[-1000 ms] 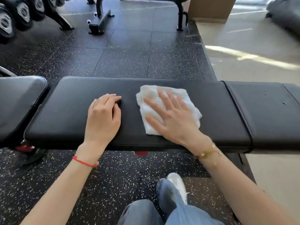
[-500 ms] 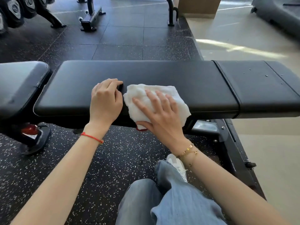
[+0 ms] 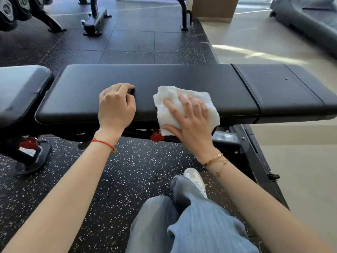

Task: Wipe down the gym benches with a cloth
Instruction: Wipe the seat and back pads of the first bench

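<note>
My right hand (image 3: 189, 121) presses flat on the cloth (image 3: 184, 108), which overhangs the bench (image 3: 164, 79) near edge; left hand (image 3: 116, 105) rests loosely curled, empty. Pulling nearer could drop it.

Cloth (image 3: 184, 105) on bench (image 3: 164, 77) near edge, right of left hand (image 3: 115, 106).

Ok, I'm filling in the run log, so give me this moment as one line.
right hand presses white cloth at bench pad near edge | left hand rests on pad, fingers curled | step: wiping
</note>
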Available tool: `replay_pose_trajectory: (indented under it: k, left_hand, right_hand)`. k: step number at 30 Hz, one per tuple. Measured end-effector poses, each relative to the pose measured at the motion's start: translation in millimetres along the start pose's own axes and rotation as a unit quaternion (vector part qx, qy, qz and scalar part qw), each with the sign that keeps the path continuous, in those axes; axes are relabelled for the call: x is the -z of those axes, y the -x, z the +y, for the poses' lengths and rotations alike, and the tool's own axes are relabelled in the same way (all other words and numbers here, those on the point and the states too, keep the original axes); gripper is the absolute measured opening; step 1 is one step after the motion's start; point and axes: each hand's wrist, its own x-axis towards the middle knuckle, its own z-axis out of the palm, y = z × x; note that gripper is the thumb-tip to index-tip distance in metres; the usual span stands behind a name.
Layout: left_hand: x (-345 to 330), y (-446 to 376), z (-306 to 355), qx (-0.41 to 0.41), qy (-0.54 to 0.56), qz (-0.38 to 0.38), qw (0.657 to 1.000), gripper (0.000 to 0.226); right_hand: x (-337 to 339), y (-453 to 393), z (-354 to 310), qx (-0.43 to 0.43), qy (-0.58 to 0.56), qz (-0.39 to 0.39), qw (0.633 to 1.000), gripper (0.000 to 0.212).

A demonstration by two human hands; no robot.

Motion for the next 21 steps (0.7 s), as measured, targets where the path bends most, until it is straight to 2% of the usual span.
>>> replay_pose_trajectory:
  k: [3, 6, 9, 13, 17, 21]
  left_hand:
    - [1, 0, 0, -0.001, 0.000, 0.004, 1.000, 0.037]
    - [0, -1, 0, -0.002, 0.000, 0.005, 1.000, 0.036]
    - [-4, -1, 2, 0.004, -0.009, 0.004, 1.000, 0.037]
    - [-3, 1, 4, 0.006, -0.007, 0.003, 1.000, 0.037]
    - [2, 2, 2, 0.005, 0.003, 0.005, 1.000, 0.035]
    - [2, 2, 5, 0.013, 0.004, 0.008, 1.000, 0.033]
  right_hand:
    - [5, 10, 28, 0.001, 0.001, 0.004, 1.000, 0.066]
    - [12, 25, 65, -0.085, 0.004, 0.000, 0.996, 0.067]
    - [8, 21, 52, -0.133, -0.007, 0.012, 0.991, 0.066]
    - [2, -3, -10, -0.052, -0.030, 0.008, 0.998, 0.066]
    - [3, 5, 15, -0.013, -0.025, 0.008, 1.000, 0.064]
    - [10, 21, 68, -0.119, -0.024, 0.000, 0.993, 0.059]
